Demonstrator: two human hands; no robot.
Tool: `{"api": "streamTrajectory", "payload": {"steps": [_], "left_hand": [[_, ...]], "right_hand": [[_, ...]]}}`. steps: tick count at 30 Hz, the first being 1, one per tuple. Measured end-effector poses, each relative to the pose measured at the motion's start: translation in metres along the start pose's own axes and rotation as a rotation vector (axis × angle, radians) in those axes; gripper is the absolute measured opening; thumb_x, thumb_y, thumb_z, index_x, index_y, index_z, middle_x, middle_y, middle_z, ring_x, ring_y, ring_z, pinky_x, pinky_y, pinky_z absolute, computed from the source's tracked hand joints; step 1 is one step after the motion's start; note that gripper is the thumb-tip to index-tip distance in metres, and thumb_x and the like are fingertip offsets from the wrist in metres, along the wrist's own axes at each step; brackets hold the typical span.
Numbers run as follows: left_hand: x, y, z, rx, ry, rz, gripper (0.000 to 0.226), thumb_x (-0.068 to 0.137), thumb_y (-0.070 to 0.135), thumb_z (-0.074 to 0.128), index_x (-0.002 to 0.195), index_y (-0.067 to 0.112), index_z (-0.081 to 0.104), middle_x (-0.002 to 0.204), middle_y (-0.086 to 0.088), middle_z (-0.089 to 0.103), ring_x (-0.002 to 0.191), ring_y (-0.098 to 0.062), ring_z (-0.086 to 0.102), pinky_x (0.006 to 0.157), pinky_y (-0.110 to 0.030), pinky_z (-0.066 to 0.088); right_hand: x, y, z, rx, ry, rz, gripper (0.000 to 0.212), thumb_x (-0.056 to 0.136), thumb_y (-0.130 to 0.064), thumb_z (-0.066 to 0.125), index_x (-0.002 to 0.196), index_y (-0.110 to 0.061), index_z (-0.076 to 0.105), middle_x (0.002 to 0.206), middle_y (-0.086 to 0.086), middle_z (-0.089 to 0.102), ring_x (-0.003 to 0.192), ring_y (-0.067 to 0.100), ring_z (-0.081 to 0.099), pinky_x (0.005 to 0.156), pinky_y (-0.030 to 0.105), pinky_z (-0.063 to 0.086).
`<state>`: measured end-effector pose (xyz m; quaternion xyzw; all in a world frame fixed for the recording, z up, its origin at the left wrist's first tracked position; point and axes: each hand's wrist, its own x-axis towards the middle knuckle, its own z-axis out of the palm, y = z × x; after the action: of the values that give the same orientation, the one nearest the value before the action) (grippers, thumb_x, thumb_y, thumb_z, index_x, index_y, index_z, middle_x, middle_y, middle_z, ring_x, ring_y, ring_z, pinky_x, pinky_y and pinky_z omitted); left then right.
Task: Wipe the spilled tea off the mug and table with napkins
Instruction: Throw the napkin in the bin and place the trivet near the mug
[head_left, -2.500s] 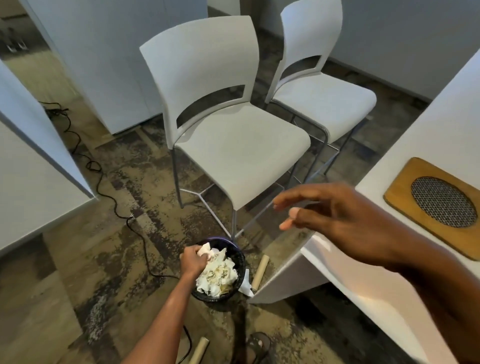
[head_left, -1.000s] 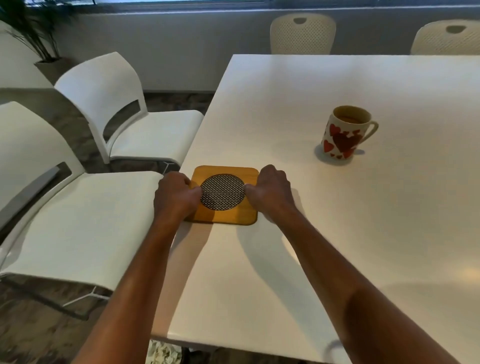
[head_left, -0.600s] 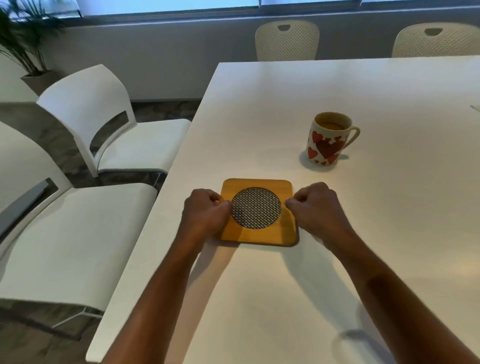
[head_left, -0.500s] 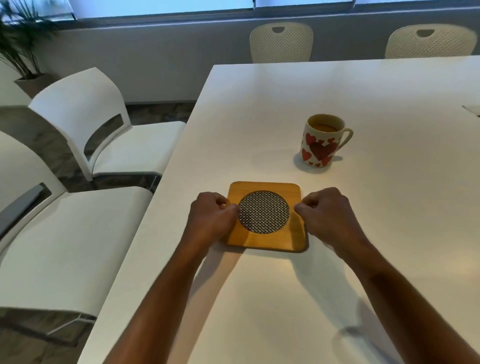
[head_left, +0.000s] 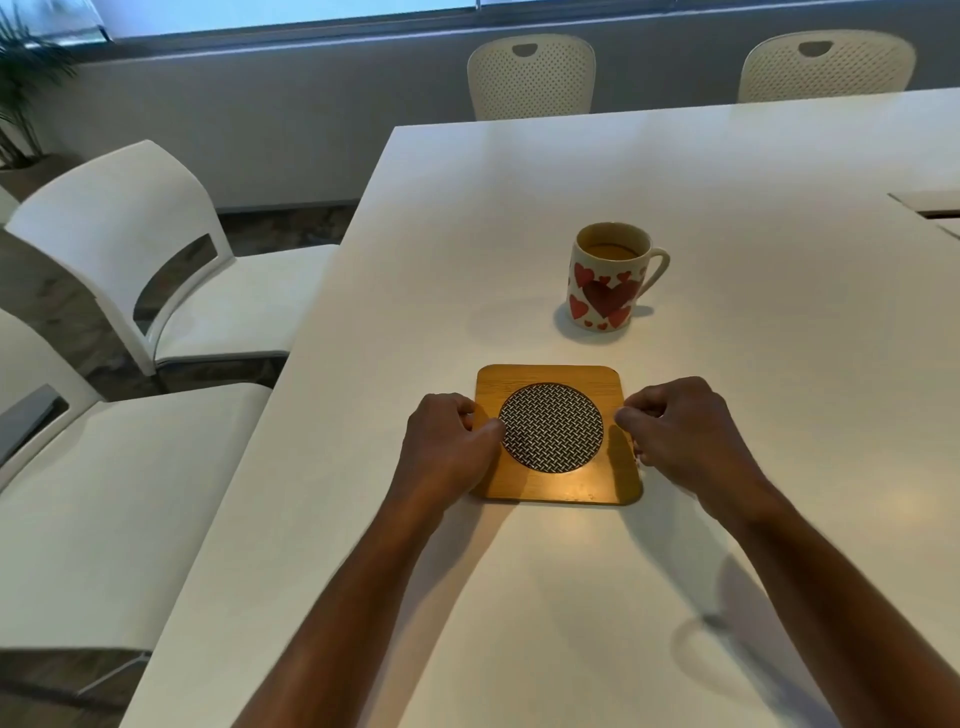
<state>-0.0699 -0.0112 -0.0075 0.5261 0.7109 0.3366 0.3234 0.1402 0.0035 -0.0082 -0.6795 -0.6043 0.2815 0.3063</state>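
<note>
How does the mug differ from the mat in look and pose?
The mug stands upright, white with red hearts; the mat lies flat, square wood with a round woven inset. The mug stands untouched; the mat is gripped at its sides by the left hand and right hand. Both rest on the table.

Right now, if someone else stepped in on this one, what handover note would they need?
Hands: left grip holds the left edge of the wooden trivet; right grip holds its right edge.
Things: trivet flat on the table; heart mug upright beyond it, apart, tea inside. No napkins in view.
Done: no spill visible on mug or table.
To do: probably just seating the mug on the trivet.
</note>
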Motion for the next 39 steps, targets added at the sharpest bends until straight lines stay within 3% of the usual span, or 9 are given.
{"api": "streamTrajectory", "payload": {"steps": [6,12,19,25,28,31,34,37,39], "left_hand": [[0.000,-0.001,0.002,0.018,0.001,0.007,0.019,0.081,0.024,0.065,0.094,0.011,0.069,0.087,-0.002,0.065,0.080,-0.015,0.060,0.059,-0.026,0.044],[-0.002,-0.001,0.003,0.006,0.033,0.012,0.018,0.081,0.024,0.065,0.091,0.009,0.070,0.085,-0.005,0.065,0.080,-0.016,0.061,0.069,-0.036,0.052],[-0.003,-0.004,0.002,-0.025,0.038,0.022,0.005,0.084,0.020,0.065,0.084,0.016,0.067,0.076,0.003,0.062,0.070,-0.005,0.056,0.065,-0.030,0.049],[-0.002,-0.004,0.002,-0.029,0.036,0.026,0.006,0.084,0.019,0.064,0.082,0.014,0.068,0.080,-0.005,0.066,0.070,-0.009,0.056,0.068,-0.035,0.051],[-0.002,-0.006,0.003,-0.021,0.042,0.041,0.006,0.083,0.018,0.065,0.080,0.015,0.068,0.079,-0.007,0.067,0.066,-0.008,0.055,0.063,-0.031,0.049],[-0.003,-0.007,0.002,-0.006,0.056,0.074,0.017,0.082,0.015,0.064,0.067,0.023,0.061,0.078,-0.008,0.067,0.062,-0.005,0.053,0.061,-0.031,0.048],[-0.001,-0.008,0.001,-0.007,0.054,0.058,0.025,0.082,0.015,0.064,0.062,0.029,0.057,0.073,0.000,0.063,0.064,-0.005,0.053,0.070,-0.039,0.054],[0.002,-0.008,0.000,-0.029,0.072,0.033,0.006,0.081,0.019,0.066,0.079,0.024,0.067,0.083,0.002,0.062,0.076,-0.010,0.057,0.072,-0.038,0.051],[0.009,-0.005,-0.002,0.014,0.114,0.035,0.025,0.081,0.023,0.068,0.105,0.018,0.069,0.101,0.000,0.062,0.090,-0.014,0.060,0.075,-0.030,0.049]], "right_hand": [[0.002,0.004,0.000,0.027,-0.005,0.003,0.013,0.086,-0.014,0.065,0.084,-0.007,0.076,0.069,0.004,0.071,0.067,0.019,0.068,0.072,0.049,0.060],[0.004,0.007,0.002,0.025,-0.009,-0.006,0.013,0.087,-0.014,0.065,0.088,-0.008,0.077,0.073,0.001,0.072,0.071,0.017,0.069,0.075,0.049,0.060],[0.004,0.006,-0.001,0.041,-0.040,-0.015,0.014,0.088,-0.014,0.065,0.094,-0.007,0.076,0.075,0.000,0.071,0.073,0.017,0.068,0.077,0.049,0.060],[0.003,0.008,0.000,0.035,-0.034,-0.018,0.014,0.089,-0.013,0.065,0.095,-0.006,0.075,0.077,0.002,0.071,0.073,0.016,0.068,0.077,0.047,0.060],[0.006,0.010,-0.001,0.039,-0.045,-0.017,0.016,0.088,-0.012,0.065,0.100,-0.007,0.075,0.077,-0.002,0.070,0.073,0.013,0.067,0.078,0.046,0.060],[0.007,0.014,-0.003,0.050,-0.061,-0.011,0.016,0.088,-0.012,0.066,0.101,-0.008,0.074,0.074,-0.008,0.068,0.069,0.012,0.067,0.073,0.041,0.061],[0.010,0.017,-0.004,0.073,-0.069,-0.008,0.010,0.088,-0.012,0.066,0.094,-0.013,0.074,0.068,-0.004,0.069,0.057,0.010,0.067,0.054,0.024,0.057],[0.020,0.017,-0.013,0.154,0.017,0.005,0.008,0.088,-0.012,0.066,0.084,-0.016,0.072,0.063,-0.001,0.068,0.047,0.007,0.065,0.044,0.015,0.047],[0.034,0.014,-0.024,0.169,0.138,-0.002,0.007,0.088,-0.012,0.066,0.087,-0.013,0.072,0.067,-0.001,0.069,0.052,0.009,0.065,0.048,0.020,0.050]]}}
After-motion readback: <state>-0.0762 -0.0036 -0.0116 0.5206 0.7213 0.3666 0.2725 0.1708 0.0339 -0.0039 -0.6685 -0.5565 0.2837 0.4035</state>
